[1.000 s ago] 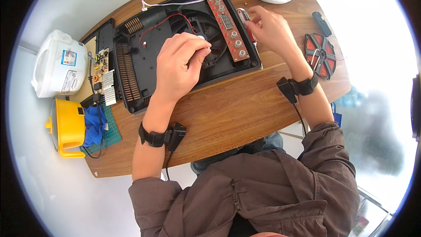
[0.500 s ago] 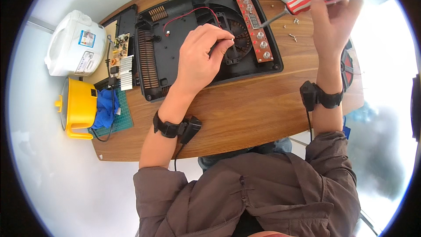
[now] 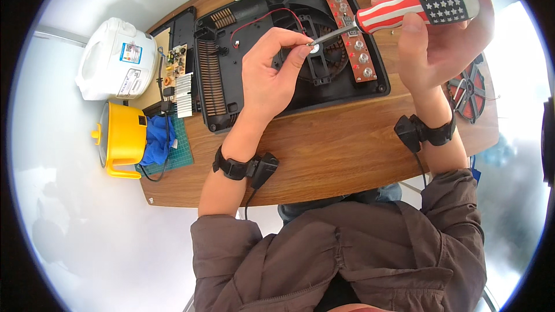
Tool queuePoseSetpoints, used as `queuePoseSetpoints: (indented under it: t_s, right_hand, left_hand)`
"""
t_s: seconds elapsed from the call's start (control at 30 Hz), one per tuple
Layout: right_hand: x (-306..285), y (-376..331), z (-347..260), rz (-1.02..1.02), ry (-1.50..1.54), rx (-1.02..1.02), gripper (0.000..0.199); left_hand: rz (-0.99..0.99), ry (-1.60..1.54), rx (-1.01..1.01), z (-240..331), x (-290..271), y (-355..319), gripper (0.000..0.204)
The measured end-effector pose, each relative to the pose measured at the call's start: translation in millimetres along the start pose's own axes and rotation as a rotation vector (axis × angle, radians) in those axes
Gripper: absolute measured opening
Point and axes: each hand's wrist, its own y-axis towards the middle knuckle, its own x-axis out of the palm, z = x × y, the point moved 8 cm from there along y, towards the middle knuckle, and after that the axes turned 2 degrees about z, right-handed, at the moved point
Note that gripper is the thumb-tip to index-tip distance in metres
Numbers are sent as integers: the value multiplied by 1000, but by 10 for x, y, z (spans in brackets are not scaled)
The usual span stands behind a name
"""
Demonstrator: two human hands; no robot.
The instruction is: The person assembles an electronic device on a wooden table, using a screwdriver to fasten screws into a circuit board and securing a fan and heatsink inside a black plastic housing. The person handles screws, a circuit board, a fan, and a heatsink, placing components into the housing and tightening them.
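Right hand [image 3: 442, 37] raised, gripping screwdriver [image 3: 404, 8], left hand [image 3: 272, 75] (fingers pinched) steadying its tip.

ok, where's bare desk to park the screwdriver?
Best patch: the wood strip between the black housing and the near desk edge, between the two forearms. The left end is crowded with green mat, yellow pot and circuit board. A coil fills the right end.
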Motion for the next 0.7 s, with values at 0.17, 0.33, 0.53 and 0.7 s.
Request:
queuePoseSetpoints:
  t_s: [0.17, 0.33, 0.53, 0.7]
  right_hand:
    - [-13, -40, 78, -2, 123, 65, 82]
    - [-47, -67, 167, -96, 176, -65, 81]
    - [48, -2, 46, -50, 296, 13, 83]
    - [106, 4, 132, -126, 461, -73, 88]
  left_hand:
    - [-62, 56, 21, -34, 10, -16, 9]
    - [26, -71, -38, -61, 0, -12, 6]
    - [-1, -72, -52, -79, 28, -24, 6]
    - [-117, 76, -38, -54, 113, -8, 7]
